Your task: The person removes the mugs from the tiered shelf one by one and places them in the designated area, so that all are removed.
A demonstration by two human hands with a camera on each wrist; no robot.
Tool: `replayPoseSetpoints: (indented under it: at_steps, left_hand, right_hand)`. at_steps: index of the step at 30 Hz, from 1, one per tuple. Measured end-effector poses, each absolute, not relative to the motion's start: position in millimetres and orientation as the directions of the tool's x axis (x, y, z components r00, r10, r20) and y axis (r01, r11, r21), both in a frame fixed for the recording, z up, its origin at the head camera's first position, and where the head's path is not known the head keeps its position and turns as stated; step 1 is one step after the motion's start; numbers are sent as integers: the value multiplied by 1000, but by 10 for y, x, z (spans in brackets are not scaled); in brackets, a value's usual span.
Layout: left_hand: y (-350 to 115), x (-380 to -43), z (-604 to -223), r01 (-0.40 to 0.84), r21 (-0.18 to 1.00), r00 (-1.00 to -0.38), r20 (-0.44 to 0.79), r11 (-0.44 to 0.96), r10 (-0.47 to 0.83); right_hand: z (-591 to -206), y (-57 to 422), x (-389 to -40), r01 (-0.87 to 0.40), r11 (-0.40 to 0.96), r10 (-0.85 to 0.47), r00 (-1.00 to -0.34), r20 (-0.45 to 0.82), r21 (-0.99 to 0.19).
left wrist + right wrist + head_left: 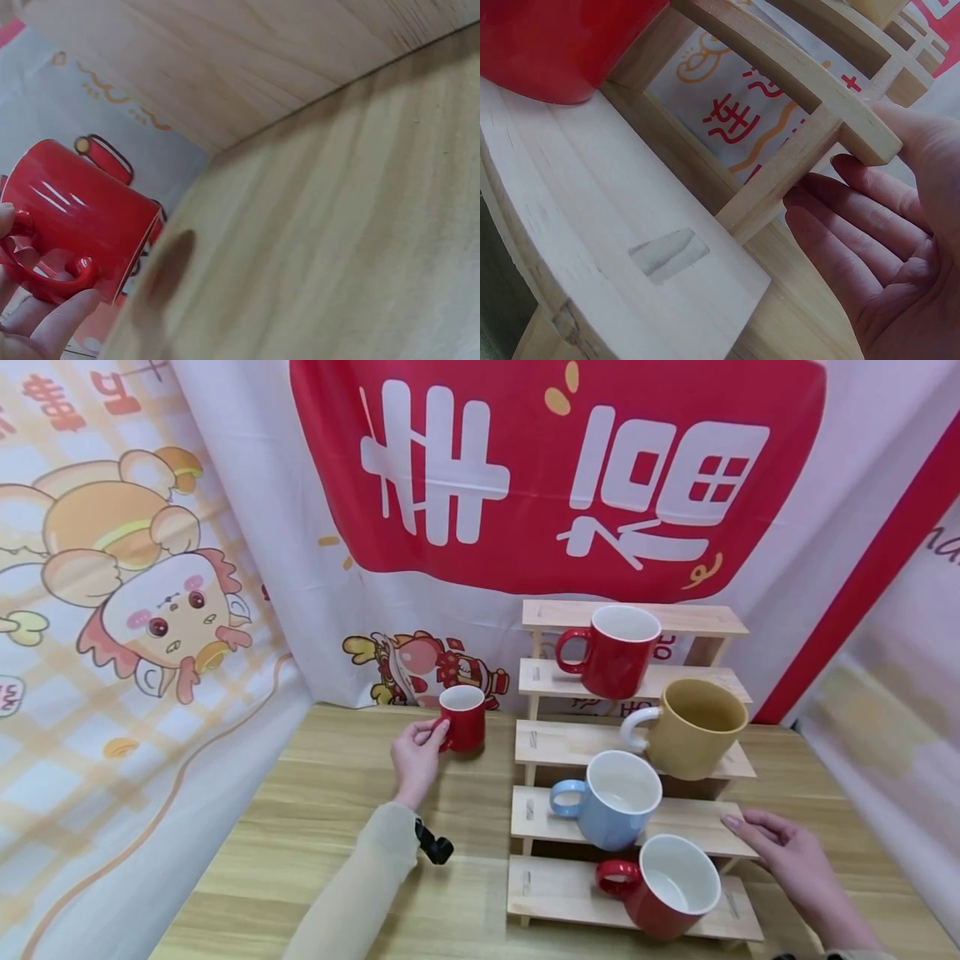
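Note:
My left hand (pixel 417 758) pinches the handle of a small red mug (pixel 464 727) with a white inside, left of a stepped wooden stand (pixel 551 739). In the left wrist view the mug's shadow (pixel 169 270) falls on the tabletop, with a narrow gap between it and the mug. At the stand's right side, my right hand (pixel 787 856) grips the end of the second-lowest step, thumb on top, fingers under it beside the upright. The steps carry a large red mug (pixel 615 664), a tan mug (pixel 693 731), a light blue mug (pixel 617 802) and another red mug (pixel 671 889).
The stand rests on a wood-grain table (pixel 300 827). Printed cloth (pixel 450 585) hangs behind it and along both sides. All the mug handles on the stand point left. The top step (pixel 682 617) rises against the back cloth.

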State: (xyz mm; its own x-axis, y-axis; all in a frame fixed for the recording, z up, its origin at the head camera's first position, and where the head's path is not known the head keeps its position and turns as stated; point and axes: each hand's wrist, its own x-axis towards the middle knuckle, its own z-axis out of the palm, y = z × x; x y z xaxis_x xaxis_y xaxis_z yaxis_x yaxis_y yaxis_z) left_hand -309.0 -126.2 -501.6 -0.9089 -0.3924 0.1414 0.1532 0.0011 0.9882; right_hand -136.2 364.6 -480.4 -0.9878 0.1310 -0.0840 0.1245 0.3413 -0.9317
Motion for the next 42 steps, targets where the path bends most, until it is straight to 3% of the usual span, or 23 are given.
replayPoseSetpoints:
  at_steps: [12, 31, 42]
  left_hand:
    - [-1162, -3099, -5155, 94, 995, -892, 101, 37, -442]
    - [-1165, -2945, -5192, -29, 997, -924, 1, 72, -382]
    - [-1172, -2909, -5179, 5, 999, -934, 22, 47, -357]
  right_hand:
    - [-4803, 3635, -1345, 139, 350, 142, -985, -95, -926]
    - [-4824, 3634, -1352, 143, 337, 155, -983, -95, -930]
    - [-4848, 3662, -1357, 165, 346, 172, -979, -110, -924]
